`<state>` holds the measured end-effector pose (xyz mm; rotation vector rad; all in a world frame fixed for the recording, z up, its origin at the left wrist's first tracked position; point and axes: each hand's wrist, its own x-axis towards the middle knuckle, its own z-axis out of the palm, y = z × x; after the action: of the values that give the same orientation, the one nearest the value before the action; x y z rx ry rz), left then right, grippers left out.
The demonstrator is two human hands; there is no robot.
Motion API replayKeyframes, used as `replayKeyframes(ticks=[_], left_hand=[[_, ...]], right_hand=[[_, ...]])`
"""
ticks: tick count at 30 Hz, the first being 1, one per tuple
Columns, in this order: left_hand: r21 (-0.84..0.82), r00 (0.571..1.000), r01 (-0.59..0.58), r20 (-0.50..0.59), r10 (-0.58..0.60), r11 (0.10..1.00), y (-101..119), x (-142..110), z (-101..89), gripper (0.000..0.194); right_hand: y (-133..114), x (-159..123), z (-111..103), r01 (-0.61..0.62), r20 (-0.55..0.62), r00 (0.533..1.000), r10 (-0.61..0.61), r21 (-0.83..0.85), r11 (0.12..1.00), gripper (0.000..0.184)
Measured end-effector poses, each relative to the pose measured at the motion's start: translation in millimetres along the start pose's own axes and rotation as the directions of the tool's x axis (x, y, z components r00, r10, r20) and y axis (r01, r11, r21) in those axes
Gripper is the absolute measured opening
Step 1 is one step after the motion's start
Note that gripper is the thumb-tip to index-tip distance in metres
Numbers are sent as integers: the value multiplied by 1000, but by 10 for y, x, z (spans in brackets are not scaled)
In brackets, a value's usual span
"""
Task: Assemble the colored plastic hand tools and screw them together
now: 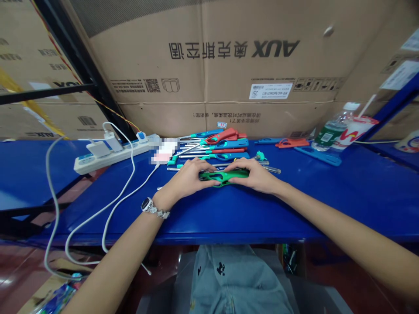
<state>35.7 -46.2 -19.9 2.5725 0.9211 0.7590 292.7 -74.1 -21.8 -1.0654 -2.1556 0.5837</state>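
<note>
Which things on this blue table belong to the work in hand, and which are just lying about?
Probably part of the work:
green handle, held between left hand and right hand
heap of similar blue and red handles, just beyond the hands

Probably just lying about:
power strip
plastic bottle
cup with a straw

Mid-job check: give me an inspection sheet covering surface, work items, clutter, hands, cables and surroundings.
Surface: blue tabletop, front edge facing the person's lap.
Job's things: green handle in hand; beyond it, red and blue handles piled with metal rods.
Clutter: bottle and cup at the right; pixelated item left of the pile, details unreadable.
Hands: left hand and right hand grip opposite ends of the green handle.
Cables: white cables near the power strip droop past the front edge.
Surroundings: large cardboard box behind.
</note>
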Motion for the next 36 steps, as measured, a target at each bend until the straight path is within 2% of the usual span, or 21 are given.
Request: replayKeyframes(ticks=[8,17,28,33,36], left_hand=[[3,998,27,65,-27,1000,38,-79,-19,31],[-63,994,66,89,-61,996,42,-87,31,29],[-71,998,63,35,-61,995,55,-125,44,42],[-65,995,98,28,-97,993,57,-93,110,34],[-71,995,101,22,-100,992,38,-80,139,32]], right_hand=[[-38,-56,41,61,77,996,-49,-162,985,24],[43,-78,87,97,73,993,-93,-51,994,19],[47,-80,65,113,134,987,-91,-167,979,18],[-28,-48,74,84,115,991,-65,-173,981,26],[-121,22,158,16,65,998,3,-289,957,27]])
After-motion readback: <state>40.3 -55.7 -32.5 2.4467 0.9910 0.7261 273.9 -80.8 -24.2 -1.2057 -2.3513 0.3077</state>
